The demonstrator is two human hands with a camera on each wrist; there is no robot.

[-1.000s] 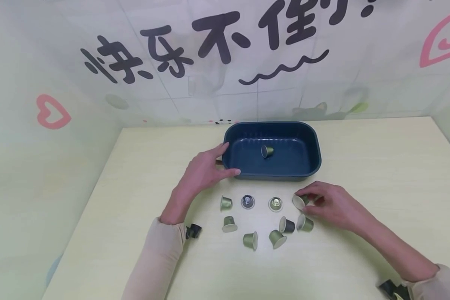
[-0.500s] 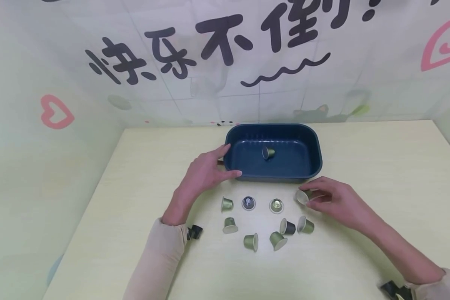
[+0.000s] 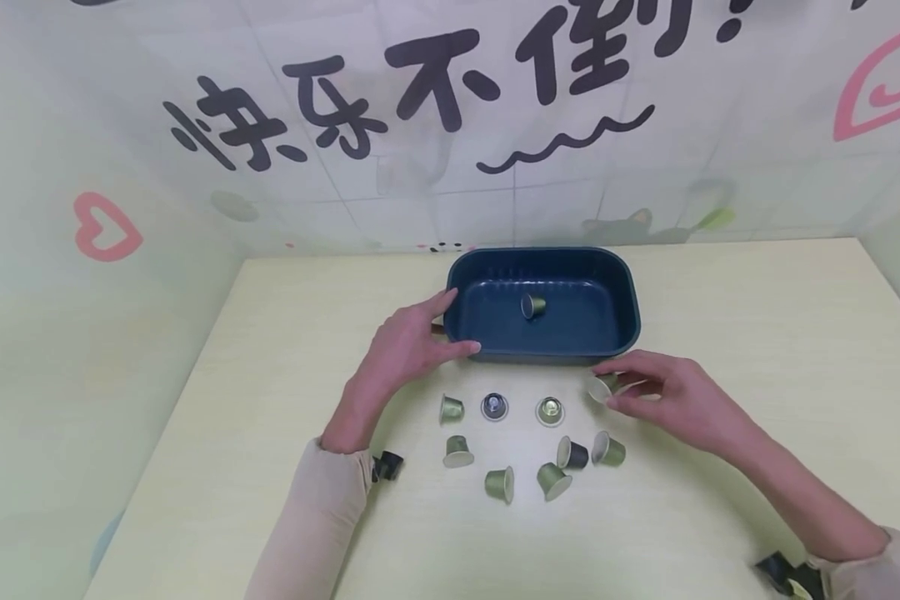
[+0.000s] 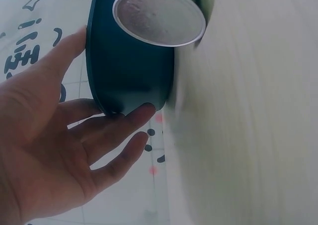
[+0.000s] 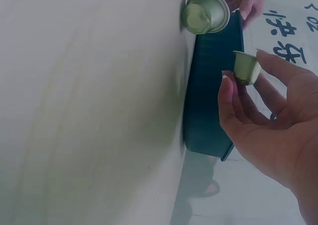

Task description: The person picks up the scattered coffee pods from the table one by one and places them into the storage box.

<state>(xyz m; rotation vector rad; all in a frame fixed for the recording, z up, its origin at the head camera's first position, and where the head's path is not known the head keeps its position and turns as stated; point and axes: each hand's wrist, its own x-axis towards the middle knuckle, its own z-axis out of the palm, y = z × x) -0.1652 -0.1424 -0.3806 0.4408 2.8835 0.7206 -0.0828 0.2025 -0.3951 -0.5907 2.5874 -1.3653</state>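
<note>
While the left hand (image 3: 410, 337) spans the left end of a dark blue tray (image 3: 577, 327), fingers spread and touching its walls, the right hand (image 3: 675, 404) pinches a green capsule (image 5: 247, 67) between thumb and fingertips, lifted clear of the surface (image 3: 735, 333), near the tray's front right corner. Inside the tray: one capsule on its side. In front: eight more, mostly green, plus a blue capsule (image 3: 494, 407) standing flange down and a dark capsule (image 3: 573, 453) tipped over. Behind: a white wall (image 3: 450, 183), black characters.
</note>
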